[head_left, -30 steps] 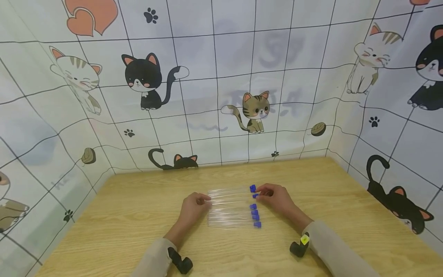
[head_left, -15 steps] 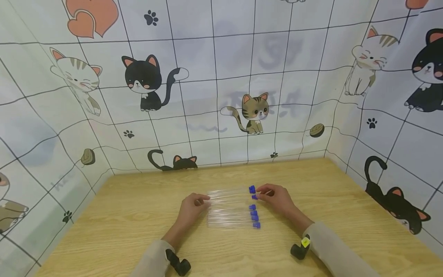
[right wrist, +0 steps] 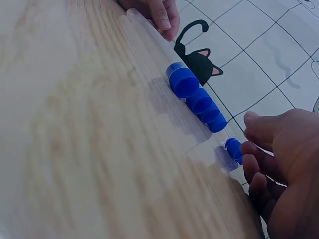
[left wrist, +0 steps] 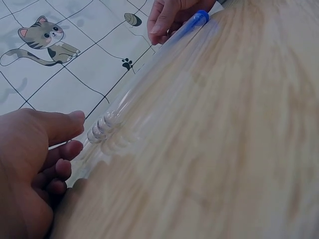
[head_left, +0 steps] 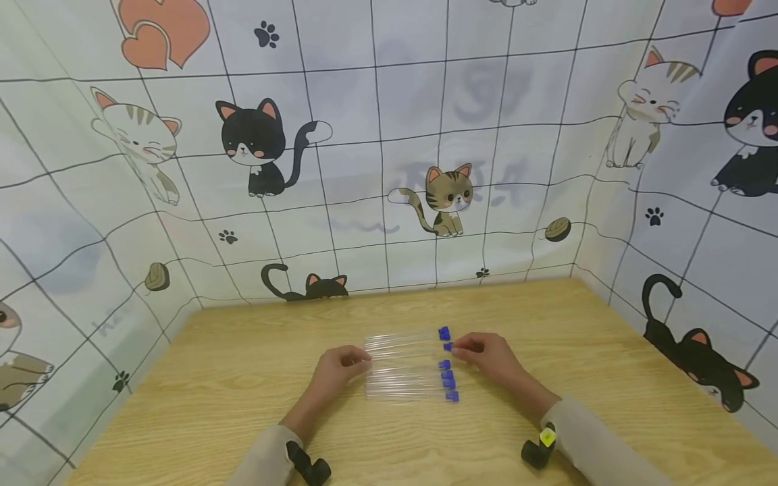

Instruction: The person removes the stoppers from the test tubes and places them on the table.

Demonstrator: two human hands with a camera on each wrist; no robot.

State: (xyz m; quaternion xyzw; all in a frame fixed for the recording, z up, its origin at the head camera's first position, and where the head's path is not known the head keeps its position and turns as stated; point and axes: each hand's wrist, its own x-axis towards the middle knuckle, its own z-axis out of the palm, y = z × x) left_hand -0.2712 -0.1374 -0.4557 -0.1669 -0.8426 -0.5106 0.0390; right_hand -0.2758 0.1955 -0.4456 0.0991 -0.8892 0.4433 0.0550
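Observation:
Several clear test tubes [head_left: 404, 386] lie side by side on the table, with their blue caps [head_left: 448, 383] facing right. My left hand [head_left: 336, 370] is at the row's left end, its thumb and fingers loosely bent. In the left wrist view, a gap shows between the thumb and fingertips, close to the rounded tube ends [left wrist: 101, 127]. My right hand [head_left: 494, 359] is at one small blue cap [right wrist: 233, 151] near the far end of the row. Its fingertips seem to touch that cap, and the thumb stands apart. Contact at the left fingertips cannot be made out.
The wooden table [head_left: 255, 351] reaches back to a cloth wall [head_left: 358, 155] printed with cats and a grid. Another cloth wall [head_left: 687, 243] borders the right side. Black wrist cameras are strapped over both sleeves [head_left: 598, 439].
Both hands have shifted slightly toward the near side of the table. The tubes and caps keep their places.

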